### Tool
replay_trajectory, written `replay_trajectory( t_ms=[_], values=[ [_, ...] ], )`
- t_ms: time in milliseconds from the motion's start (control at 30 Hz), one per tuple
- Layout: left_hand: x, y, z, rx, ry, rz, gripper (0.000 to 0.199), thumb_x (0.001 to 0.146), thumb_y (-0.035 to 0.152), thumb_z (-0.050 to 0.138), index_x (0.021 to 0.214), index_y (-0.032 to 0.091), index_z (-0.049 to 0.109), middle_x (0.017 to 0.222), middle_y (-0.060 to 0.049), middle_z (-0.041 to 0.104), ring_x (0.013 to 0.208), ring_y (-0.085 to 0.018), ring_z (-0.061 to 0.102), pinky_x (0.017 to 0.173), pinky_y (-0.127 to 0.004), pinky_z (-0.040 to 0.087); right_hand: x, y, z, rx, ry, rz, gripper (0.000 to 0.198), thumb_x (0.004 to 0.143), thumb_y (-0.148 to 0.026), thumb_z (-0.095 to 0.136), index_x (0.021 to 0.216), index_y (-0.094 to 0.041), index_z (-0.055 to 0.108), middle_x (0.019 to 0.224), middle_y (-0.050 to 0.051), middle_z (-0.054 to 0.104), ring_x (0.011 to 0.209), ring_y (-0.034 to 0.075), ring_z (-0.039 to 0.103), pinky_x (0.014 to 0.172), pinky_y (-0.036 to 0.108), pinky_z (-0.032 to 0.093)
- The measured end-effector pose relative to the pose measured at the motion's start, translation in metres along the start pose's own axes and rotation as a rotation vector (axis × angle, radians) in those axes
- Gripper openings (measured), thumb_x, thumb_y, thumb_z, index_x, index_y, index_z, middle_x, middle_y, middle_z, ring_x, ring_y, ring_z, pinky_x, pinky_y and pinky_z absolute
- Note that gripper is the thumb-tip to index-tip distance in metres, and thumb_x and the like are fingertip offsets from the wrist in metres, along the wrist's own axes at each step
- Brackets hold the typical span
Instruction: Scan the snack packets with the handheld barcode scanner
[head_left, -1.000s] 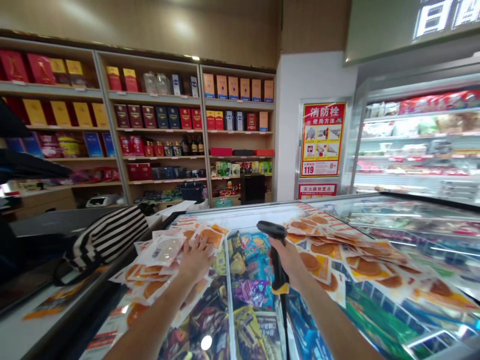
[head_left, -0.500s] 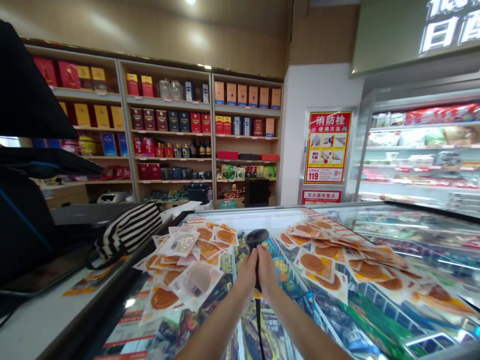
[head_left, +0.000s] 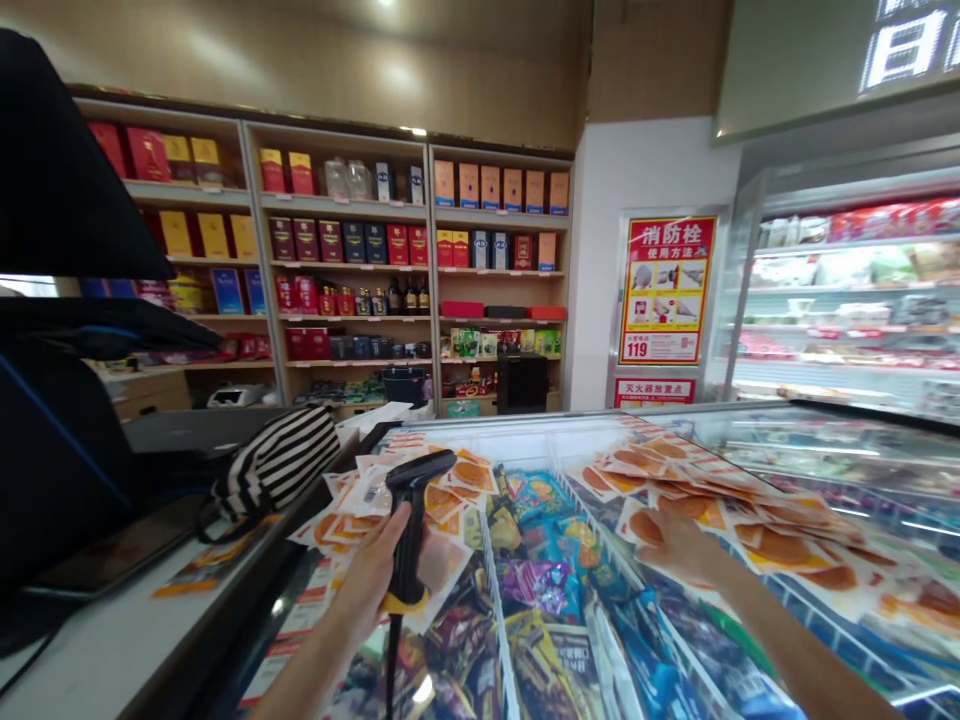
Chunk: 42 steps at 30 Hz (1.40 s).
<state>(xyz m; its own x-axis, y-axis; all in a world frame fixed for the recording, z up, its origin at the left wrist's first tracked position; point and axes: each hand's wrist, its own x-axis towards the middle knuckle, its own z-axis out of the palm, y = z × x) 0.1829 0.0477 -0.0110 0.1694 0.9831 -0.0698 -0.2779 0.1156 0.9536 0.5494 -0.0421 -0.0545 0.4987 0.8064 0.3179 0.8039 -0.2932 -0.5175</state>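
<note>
A black handheld barcode scanner (head_left: 409, 530) is in my left hand (head_left: 375, 560), which is wrapped round its grip. Its head is up, tilted over the left pile, and a cable hangs from its yellow-edged base. My right hand (head_left: 681, 548) is over the near left edge of the right pile of flat clear packets (head_left: 701, 508), each with a round orange-brown patty. It overlaps a packet there; its fingers are blurred, so whether they grip it cannot be made out. Behind the scanner lies the left pile of similar packets (head_left: 469, 475), some face down.
Both piles lie on a glass-topped freezer (head_left: 517, 428) with wire dividers (head_left: 495, 600) and bagged frozen goods. A black-and-white striped pouch (head_left: 281, 460) is on the counter (head_left: 97, 640) at left, beside a dark monitor (head_left: 67, 170). Shelves of boxes line the back wall.
My hands were together at the scanner in the middle. The left has carried it leftward and turned it; the right has let go and moved right to the other pile.
</note>
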Motion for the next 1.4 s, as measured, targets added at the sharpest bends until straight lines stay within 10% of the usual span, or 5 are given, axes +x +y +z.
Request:
replay_trajectory(
  t_ms=[267,567,1400],
  values=[
    [-0.01,0.011,-0.008,-0.202,-0.235,-0.086,0.017,0.061,0.026,0.06,0.073,0.014,0.058,0.063,-0.004,0.062,0.053,-0.012,0.055,0.051,-0.022,0.043,0.006,-0.004,0.002,-0.118,0.073,-0.099,0.031,0.068,-0.027,0.038,0.093,-0.021,0.057,0.093,0.009,0.06,0.086,0.024,0.054,0.076,0.035,0.037],
    [-0.001,0.003,-0.007,-0.231,-0.231,-0.134,0.02,0.067,0.029,0.051,0.069,0.01,0.058,0.062,-0.005,0.06,0.047,-0.008,0.05,0.044,-0.017,0.039,0.023,-0.091,0.056,0.962,-0.023,0.166,0.049,0.062,-0.041,0.053,0.106,-0.021,0.045,0.094,0.005,0.06,0.074,0.02,0.057,0.053,0.03,0.047],
    [-0.028,0.002,0.025,0.145,-0.438,0.039,0.039,0.067,0.052,0.044,0.06,0.014,0.047,0.046,0.002,0.048,0.037,-0.007,0.041,0.038,-0.019,0.029,0.022,-0.068,0.067,1.284,-0.067,0.207,0.063,0.059,-0.032,0.057,0.117,-0.027,0.034,0.105,0.002,0.056,0.082,0.021,0.057,0.057,0.032,0.05]
  ],
)
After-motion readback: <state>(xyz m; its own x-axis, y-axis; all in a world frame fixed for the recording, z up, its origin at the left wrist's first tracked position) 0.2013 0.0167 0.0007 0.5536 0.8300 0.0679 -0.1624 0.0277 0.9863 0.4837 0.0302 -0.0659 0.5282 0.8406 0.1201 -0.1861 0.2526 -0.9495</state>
